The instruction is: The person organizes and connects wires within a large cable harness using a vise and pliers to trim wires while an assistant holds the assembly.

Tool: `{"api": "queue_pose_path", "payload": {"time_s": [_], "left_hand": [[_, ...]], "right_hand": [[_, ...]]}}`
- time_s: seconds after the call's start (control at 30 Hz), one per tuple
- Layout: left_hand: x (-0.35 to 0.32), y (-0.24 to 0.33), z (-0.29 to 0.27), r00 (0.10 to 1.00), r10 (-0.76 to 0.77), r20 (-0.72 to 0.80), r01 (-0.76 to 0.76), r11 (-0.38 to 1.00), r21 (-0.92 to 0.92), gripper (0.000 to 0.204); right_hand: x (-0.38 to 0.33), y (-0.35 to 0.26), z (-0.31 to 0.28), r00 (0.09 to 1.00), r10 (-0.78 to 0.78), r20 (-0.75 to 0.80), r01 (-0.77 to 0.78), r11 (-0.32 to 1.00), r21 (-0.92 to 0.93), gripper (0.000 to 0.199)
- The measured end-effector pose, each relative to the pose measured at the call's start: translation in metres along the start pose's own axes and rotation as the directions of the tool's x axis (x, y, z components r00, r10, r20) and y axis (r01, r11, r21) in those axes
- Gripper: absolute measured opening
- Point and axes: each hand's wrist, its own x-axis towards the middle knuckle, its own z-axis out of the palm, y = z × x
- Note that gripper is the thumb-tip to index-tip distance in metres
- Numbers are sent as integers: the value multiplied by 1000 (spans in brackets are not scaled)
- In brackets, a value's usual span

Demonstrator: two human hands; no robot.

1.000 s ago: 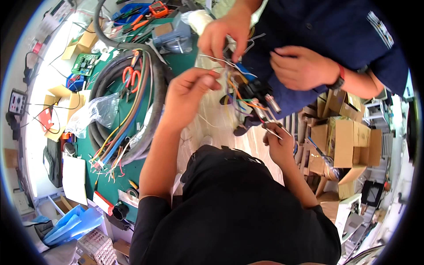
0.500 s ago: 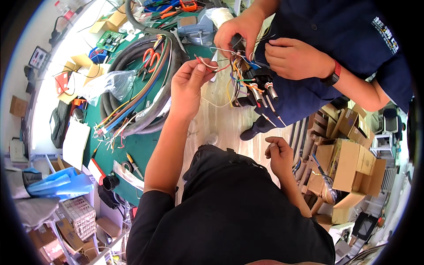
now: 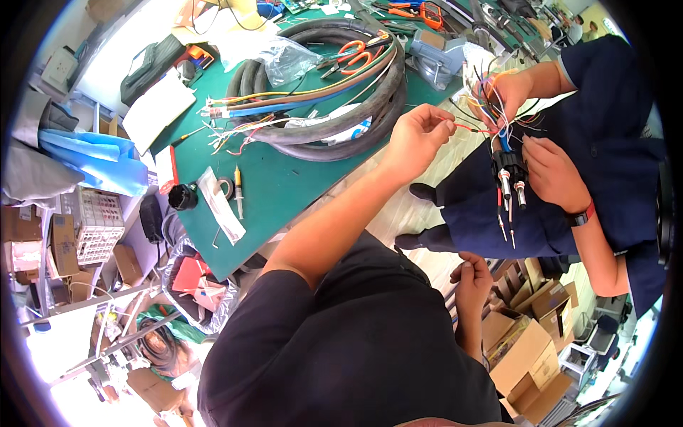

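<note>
Thumb and fingertips of my left hand are closed in a pinch on a thin red wire. The wire runs right to a bundle of loose coloured wires, which a co-worker's hand grips. Below the bundle hangs a black connector with metal pins and several stripped wire ends. The co-worker's other hand, with a dark wristband, is beside the connector. My right hand hangs low by my side, fingers curled in, with nothing visible in it.
On the green table lie a thick black cable coil, orange-handled cutters, a syringe and a roll of tape. A vise stands at the table's far side. Cardboard boxes fill the lower right.
The view has swung, so table and co-worker appear shifted. My left hand still pinches the red wire, now with the arm stretched further right. My right hand stays low and curled.
</note>
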Motion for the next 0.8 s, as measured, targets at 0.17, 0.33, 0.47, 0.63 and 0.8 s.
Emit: {"api": "queue_pose_path", "payload": {"time_s": [0.17, 0.33, 0.47, 0.63, 0.8], "left_hand": [[0, 2, 2, 999, 37, -23, -35, 998, 46, 14], [4, -10, 5, 998, 66, 9, -67, 994, 82, 12], [-3, -2, 6, 1000, 28, 10, -28, 999, -30, 9], [-9, -2, 16, 997, -12, 72, 11, 1000, 15, 10], [-12, 4, 20, 992, 82, 94, -83, 996, 13, 9]], "right_hand": [[10, -12, 5, 999, -9, 30, 8, 999, 32, 19], [16, -4, 3, 999, -18, 46, 16, 999, 46, 20], [16, -20, 7, 999, 43, 31, -41, 998, -43, 21], [12, -13, 2, 995, 94, -16, -95, 995, -14, 22], [6, -10, 0, 991, 117, -59, -117, 993, -1, 22]]}}
